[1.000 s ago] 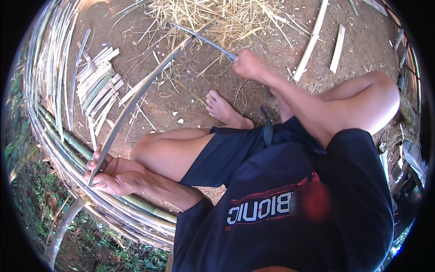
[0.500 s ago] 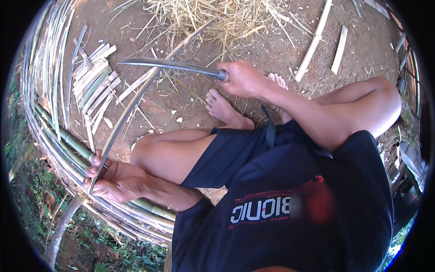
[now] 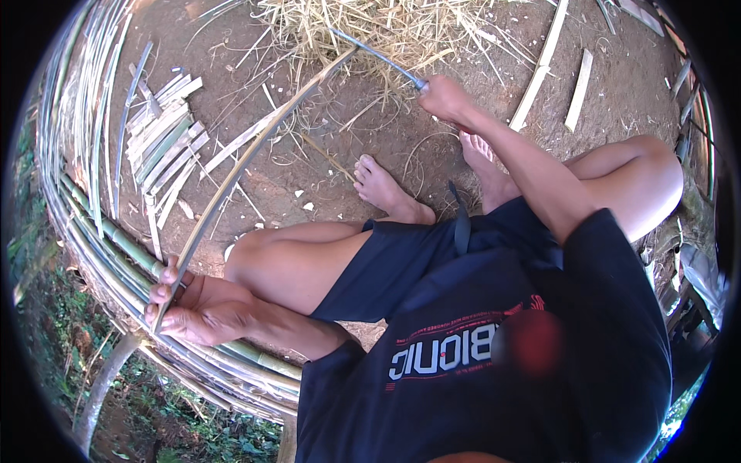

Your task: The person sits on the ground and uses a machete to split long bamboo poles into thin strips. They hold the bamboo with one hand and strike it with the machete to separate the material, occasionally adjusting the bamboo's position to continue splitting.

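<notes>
My left hand [image 3: 202, 307] is closed round the near end of a long, narrow bamboo strip [image 3: 245, 158], with a ring on one finger. From there the strip slants up and away to the right, its far end by the straw. My right hand [image 3: 448, 99] grips the handle of a long knife [image 3: 384, 60], arm stretched forward. Its blade points up and to the left, close to the strip's far end; I cannot tell whether the two touch.
Pale shavings [image 3: 386, 31] lie heaped at the far side. A stack of short split bamboo pieces [image 3: 164, 135] lies at the left, beside long thin strips [image 3: 81, 92]. Bamboo poles [image 3: 116, 239] edge the ground at left. Longer slats [image 3: 538, 77] lie at far right. My bare feet [image 3: 390, 189] rest on the soil.
My right hand has moved forward and to the right, carrying the knife from across the strip's middle to near its far end. My left hand has kept its hold, almost still.
</notes>
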Tool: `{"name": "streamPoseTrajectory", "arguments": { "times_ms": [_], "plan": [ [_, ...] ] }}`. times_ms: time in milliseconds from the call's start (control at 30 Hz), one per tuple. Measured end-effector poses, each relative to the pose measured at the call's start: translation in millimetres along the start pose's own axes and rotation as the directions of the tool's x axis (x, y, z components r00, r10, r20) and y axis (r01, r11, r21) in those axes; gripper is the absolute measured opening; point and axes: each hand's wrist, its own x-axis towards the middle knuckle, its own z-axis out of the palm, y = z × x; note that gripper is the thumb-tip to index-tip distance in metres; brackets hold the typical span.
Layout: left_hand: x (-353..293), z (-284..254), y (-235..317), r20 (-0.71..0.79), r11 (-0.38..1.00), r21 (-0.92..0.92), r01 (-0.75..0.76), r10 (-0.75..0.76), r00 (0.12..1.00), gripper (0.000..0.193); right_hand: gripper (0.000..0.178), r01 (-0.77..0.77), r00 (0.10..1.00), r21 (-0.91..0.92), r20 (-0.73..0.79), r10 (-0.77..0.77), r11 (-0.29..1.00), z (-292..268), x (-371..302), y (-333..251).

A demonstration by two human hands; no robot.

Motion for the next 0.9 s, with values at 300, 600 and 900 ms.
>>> {"name": "streamPoseTrajectory", "arguments": {
  "times_ms": [300, 600, 900],
  "plan": [
    [6.9, -7.1, -4.7, -0.023, 1.0, -0.018, 0.016, -0.016, 1.0, 0.033, 0.027, -0.164, 0.986, -0.082, -0.049, 0.16, 0.983, 2.2, 48.9, 50.9],
    [1.3, -2.8, 3.8, 0.061, 0.954, -0.282, 0.103, -0.089, 0.994, 0.03, 0.023, 0.212, 0.974, 0.209, -0.122, -0.189, 0.955, 20.1, -36.8, -17.9],
    [4.8, -3.8, -5.3, 0.132, 0.936, -0.336, 0.108, -0.066, 0.989, 0.023, 0.011, 0.24, 0.971, 0.169, -0.044, -0.236, 0.956, 34.8, -53.2, -25.0]
  ]
}}
